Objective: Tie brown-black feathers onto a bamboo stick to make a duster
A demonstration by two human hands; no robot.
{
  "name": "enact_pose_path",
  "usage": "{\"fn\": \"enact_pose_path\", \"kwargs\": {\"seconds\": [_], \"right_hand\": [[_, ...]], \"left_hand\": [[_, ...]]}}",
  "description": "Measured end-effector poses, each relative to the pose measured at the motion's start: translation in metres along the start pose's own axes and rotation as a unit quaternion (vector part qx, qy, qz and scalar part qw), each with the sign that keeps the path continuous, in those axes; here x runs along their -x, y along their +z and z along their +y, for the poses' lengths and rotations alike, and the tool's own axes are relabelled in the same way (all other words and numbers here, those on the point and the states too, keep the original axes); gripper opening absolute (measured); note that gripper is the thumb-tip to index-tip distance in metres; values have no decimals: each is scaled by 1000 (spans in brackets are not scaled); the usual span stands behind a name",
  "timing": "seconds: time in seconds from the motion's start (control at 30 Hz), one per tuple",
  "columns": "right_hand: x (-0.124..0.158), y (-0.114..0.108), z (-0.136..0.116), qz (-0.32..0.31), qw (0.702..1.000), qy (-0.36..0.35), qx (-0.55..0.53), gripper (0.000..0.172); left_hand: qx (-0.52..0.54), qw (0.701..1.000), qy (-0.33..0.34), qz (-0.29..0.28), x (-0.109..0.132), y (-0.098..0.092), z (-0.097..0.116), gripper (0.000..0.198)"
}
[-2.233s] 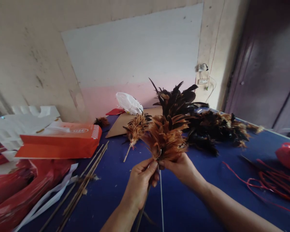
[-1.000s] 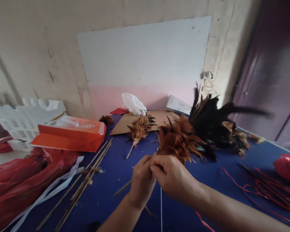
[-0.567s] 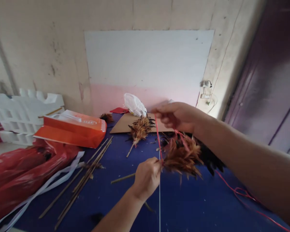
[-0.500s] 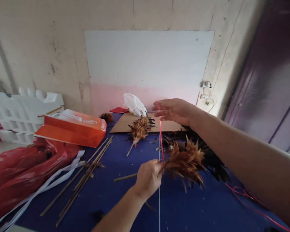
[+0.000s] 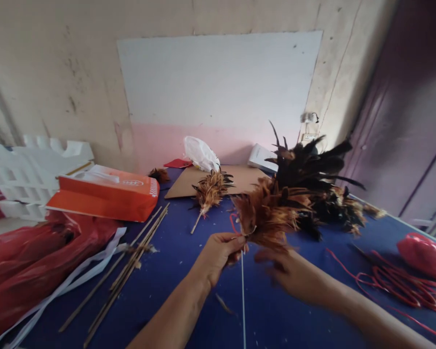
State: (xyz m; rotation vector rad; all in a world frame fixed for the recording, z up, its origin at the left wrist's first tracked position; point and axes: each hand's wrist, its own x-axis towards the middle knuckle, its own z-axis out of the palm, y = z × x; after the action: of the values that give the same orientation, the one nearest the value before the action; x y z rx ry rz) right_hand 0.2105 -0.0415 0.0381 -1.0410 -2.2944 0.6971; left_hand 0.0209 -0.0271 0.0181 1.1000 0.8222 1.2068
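My left hand [image 5: 220, 254] is closed on the base of a feather duster [image 5: 267, 211], its thumb pressed on top. Brown plumes and long black ones fan out to the right of that grip. A loop of red string [image 5: 233, 223] stands up just behind the thumb. Under the brown plumes is my right hand [image 5: 288, 274], smeared by motion, so its fingers cannot be made out clearly. A smaller feather duster [image 5: 212, 190] with a short stick lies beyond my hands on the blue table [image 5: 181, 310].
Thin sticks [image 5: 131, 266] lie at left, near a red plastic bag [image 5: 83, 242] and an orange paper bag [image 5: 105, 198]. Cardboard [image 5: 240, 179] and a white plastic bag [image 5: 199, 154] are at the back. Tangled red string [image 5: 396, 286] and dark feathers [image 5: 337, 211] occupy the right.
My right hand has come down from above, toward me, to below the feathers. The duster in my left hand has turned, its black plumes now pointing up and right. The string is no longer stretched upward.
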Motion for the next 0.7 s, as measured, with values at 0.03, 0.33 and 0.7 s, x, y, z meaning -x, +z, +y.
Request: {"fn": "enact_pose_path", "kwargs": {"seconds": [0.03, 0.33, 0.7], "right_hand": [[-9, 6, 12, 39, 999, 13, -20, 21], [-51, 33, 33, 69, 981, -37, -176, 21], [-45, 38, 40, 103, 978, -30, -180, 15]], "left_hand": [[24, 1000, -12, -8, 1, 1, 0, 28], [134, 987, -79, -29, -1, 0, 0, 23], [189, 971, -130, -66, 0, 6, -8, 20]]}}
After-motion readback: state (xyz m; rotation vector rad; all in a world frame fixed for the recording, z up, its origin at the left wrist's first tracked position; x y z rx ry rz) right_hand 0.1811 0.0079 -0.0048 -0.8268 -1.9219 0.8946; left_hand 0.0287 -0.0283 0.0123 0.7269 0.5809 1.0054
